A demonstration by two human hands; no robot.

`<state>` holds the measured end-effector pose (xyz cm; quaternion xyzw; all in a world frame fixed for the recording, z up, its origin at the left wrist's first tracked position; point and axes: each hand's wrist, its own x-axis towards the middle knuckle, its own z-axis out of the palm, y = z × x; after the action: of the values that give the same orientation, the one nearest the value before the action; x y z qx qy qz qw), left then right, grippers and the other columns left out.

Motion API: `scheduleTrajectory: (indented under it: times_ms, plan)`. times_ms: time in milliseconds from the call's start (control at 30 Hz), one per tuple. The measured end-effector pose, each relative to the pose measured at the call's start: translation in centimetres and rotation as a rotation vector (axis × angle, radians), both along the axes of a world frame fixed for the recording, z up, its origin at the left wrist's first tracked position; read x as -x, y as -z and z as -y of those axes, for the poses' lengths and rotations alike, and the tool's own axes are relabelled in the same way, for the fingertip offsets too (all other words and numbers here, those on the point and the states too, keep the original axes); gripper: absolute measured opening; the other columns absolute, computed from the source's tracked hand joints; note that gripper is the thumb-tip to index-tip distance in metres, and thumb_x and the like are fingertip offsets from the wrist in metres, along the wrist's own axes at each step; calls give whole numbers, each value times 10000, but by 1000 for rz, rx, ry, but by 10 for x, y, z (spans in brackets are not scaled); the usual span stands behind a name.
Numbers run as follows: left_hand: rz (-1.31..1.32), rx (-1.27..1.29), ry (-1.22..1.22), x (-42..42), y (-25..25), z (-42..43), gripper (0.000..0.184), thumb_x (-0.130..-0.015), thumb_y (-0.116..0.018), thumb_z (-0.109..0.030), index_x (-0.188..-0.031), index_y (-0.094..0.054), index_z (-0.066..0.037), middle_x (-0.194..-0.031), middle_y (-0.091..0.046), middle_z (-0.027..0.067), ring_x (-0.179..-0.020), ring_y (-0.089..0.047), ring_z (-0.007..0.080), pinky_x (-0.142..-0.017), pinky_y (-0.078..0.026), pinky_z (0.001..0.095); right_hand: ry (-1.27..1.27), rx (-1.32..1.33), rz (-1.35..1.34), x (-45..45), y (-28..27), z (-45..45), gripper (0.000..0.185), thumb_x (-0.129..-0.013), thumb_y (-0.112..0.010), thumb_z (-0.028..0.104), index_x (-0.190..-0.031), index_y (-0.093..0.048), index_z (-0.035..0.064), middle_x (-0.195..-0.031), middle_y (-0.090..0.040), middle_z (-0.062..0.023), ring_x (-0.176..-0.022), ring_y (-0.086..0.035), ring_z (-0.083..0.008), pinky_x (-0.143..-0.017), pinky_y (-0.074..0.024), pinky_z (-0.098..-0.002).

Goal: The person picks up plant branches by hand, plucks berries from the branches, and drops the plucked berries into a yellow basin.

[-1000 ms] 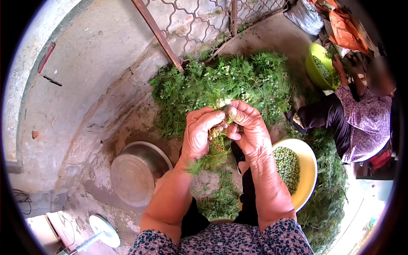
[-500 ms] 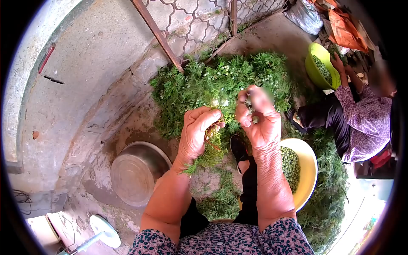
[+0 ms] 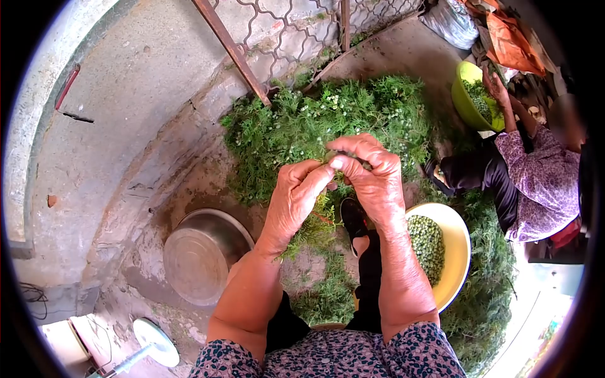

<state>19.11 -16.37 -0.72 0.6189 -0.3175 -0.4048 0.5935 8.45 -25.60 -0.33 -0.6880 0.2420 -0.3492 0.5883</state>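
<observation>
The left hand (image 3: 293,196) pinches a leafy sprig (image 3: 314,230), seemingly to steady it while the right hand (image 3: 377,184) works at the same spot; the 2 thumbs nearly meet, and whether the right grips anything I cannot tell. The sprig's feathery green tail hangs below the left hand. The smooth yellow basin (image 3: 458,249) stands beside the right forearm, presumably for easy reach, holding small round green berries (image 3: 426,250). Beyond lies a soft, frondy pile (image 3: 384,110); left, a dull metal pot (image 3: 198,268).
</observation>
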Motion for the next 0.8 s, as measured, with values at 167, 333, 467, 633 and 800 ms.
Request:
scheduleTrajectory:
  times_ms: [167, 333, 467, 633, 800]
  plan:
    - [-155, 85, -65, 9, -3, 4, 241, -738, -598, -210, -676, -588, 22, -591, -543, 27, -550, -527, 102, -540, -404, 232, 142, -371, 23, -5, -4, -9, 91, -786, -643, 96, -856, -643, 38, -743, -598, -15, -608, -499, -81, -516, -397, -201]
    - [-347, 142, -65, 9, -1, -1, 234, -791, -570, -195, -726, -619, 25, -632, -576, 43, -615, -553, 111, -572, -396, 239, 240, -853, 172, -6, -9, -11, 115, -819, -623, 183, -833, -636, 69, -627, -543, 18, -463, -396, -39, -388, -288, -164]
    - [-463, 192, -8, 17, 4, -17, 201, -772, -585, -185, -687, -616, -6, -609, -573, 32, -554, -546, 92, -515, -392, 206, 6, -922, 519, 11, -7, -2, 176, -827, -610, 203, -832, -589, 29, -712, -558, -38, -549, -454, -94, -424, -319, -200]
    - [-571, 312, 39, 20, 11, -33, 242, -792, -524, -171, -652, -571, 21, -547, -531, 74, -427, -455, 125, -402, -341, 231, -89, -985, 630, 26, -18, -16, 162, -833, -529, 92, -949, -519, -21, -885, -527, -154, -683, -496, -174, -438, -364, -204]
    - [-614, 373, 180, 37, -9, -50, 247, -821, -481, -196, -759, -564, 28, -566, -509, 57, -411, -416, 113, -388, -321, 229, -286, -994, 550, 60, -28, -43, 217, -819, -538, 60, -1019, -534, -25, -842, -557, -105, -618, -504, -135, -459, -386, -215]
